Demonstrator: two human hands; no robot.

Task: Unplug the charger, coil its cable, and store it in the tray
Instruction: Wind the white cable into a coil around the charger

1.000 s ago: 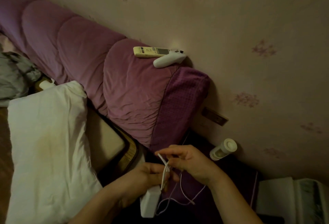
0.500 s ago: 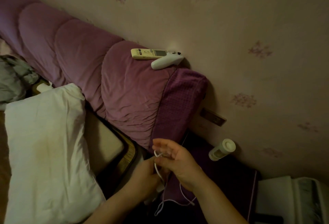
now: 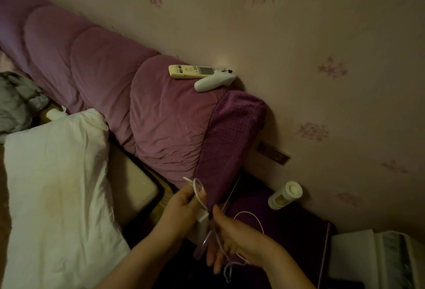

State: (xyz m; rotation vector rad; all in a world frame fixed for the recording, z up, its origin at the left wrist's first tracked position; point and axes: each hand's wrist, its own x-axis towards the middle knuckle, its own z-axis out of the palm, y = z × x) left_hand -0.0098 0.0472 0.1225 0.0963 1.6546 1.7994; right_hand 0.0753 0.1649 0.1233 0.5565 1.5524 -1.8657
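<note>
Head view, near centre: left hand (image 3: 184, 206) closed on charger (image 3: 202, 216); right hand (image 3: 232, 242) loosely curled, apparently pinching cable (image 3: 253, 216). Coiling: keep loops even, slack untangled. Tray unseen.

The long puffy headboard cushion (image 3: 103, 77) is purple. The soft pillow (image 3: 57, 185) is white. The thin cable (image 3: 253, 216) is white.

no readable text, remote control (image 3: 191, 72) buttons and display too blurred
</note>
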